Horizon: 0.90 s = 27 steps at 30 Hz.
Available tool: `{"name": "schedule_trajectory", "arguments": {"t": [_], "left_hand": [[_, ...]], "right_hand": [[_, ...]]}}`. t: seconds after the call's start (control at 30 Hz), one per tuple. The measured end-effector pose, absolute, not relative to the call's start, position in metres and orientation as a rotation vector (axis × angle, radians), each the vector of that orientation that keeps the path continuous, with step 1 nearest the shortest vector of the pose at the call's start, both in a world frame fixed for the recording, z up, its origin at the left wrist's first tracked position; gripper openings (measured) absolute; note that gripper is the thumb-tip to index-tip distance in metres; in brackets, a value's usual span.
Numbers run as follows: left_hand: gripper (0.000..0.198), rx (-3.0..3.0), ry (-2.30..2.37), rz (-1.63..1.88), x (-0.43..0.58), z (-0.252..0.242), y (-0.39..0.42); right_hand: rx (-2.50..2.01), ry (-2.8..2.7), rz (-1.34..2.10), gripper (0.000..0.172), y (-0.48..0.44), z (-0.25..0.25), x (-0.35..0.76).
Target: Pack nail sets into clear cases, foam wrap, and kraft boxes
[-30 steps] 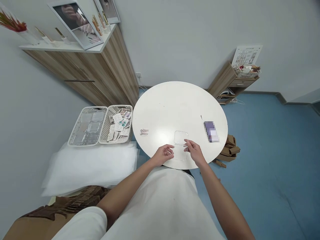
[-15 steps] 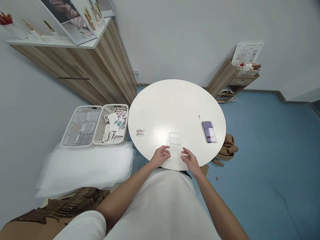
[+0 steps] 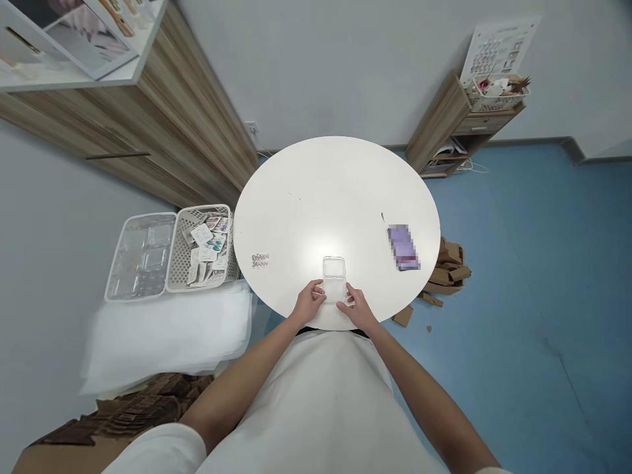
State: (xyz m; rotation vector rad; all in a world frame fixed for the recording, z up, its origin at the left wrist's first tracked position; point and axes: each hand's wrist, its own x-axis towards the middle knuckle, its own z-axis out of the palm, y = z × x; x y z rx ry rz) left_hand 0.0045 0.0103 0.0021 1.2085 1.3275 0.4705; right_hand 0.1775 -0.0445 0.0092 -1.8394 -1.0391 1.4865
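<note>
A small clear plastic case (image 3: 334, 275) lies opened flat on the round white table (image 3: 336, 197), near its front edge. My left hand (image 3: 310, 302) grips the case's near left side with curled fingers. My right hand (image 3: 356, 307) pinches the near right side. A small strip of patterned press-on nails (image 3: 259, 261) lies on the table to the left, apart from both hands. A blurred purple card (image 3: 403, 246) rests on the table to the right.
Left of the table stand two white baskets: one (image 3: 141, 257) with clear cases, one (image 3: 206, 247) with several printed packets. White foam sheets (image 3: 168, 332) lie below them. Wooden cabinets stand at the back left (image 3: 148, 131) and back right (image 3: 454, 125). Cardboard scraps (image 3: 449, 270) litter the blue floor.
The clear case has come down from a raised, tilted hold to lie flat near the table's front edge. Both hands have drawn closer together on its near end. The view has tilted downward.
</note>
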Motion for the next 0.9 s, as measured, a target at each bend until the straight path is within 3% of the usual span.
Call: {"name": "schedule_trajectory", "arguments": {"t": [0.4, 0.9], "left_hand": [[0.048, 1.249, 1.435, 0.411, 0.015, -0.012, 0.007], [0.060, 1.142, 1.520, 0.364, 0.010, -0.010, -0.002]], "right_hand": [[-1.838, -1.088, 1.515, 0.075, -0.039, -0.015, 0.180], [-1.815, -0.876, 1.636, 0.073, -0.044, 0.006, 0.181]]}}
